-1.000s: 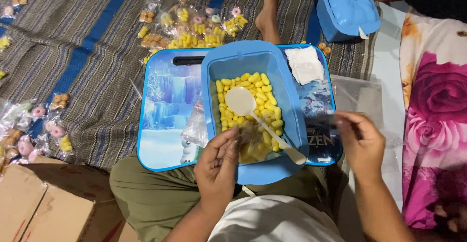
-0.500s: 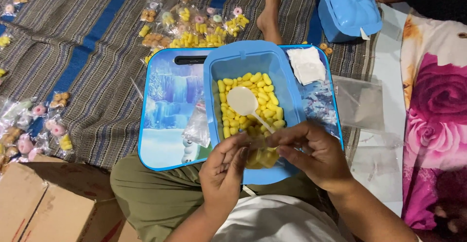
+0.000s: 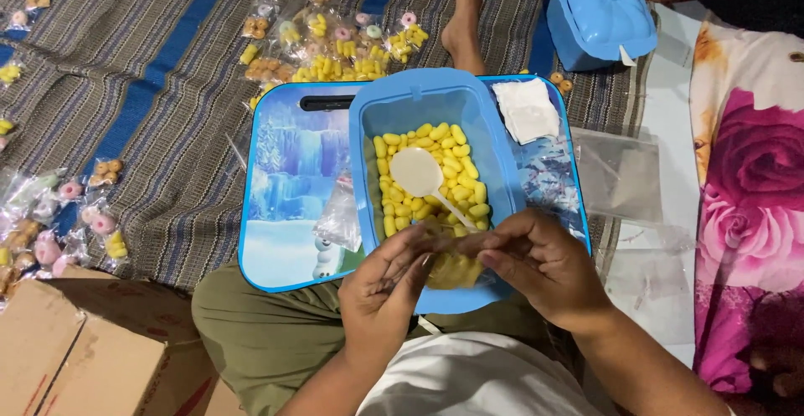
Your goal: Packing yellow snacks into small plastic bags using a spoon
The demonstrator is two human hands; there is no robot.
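My left hand (image 3: 381, 286) and right hand (image 3: 536, 269) pinch one small clear bag of yellow puffs (image 3: 452, 267) above the blue tub's (image 3: 502, 173) near rim; a slack grip could spill puffs onto my lap, or nudge the white spoon (image 3: 419, 177) beyond.

Both hands met in front of the torso — the left hand (image 3: 387, 286) curled, fingers bent toward the right hand (image 3: 538, 267), which pinched thumb against fingertips (knuckles up). The forearms angled inward from the lower edge.
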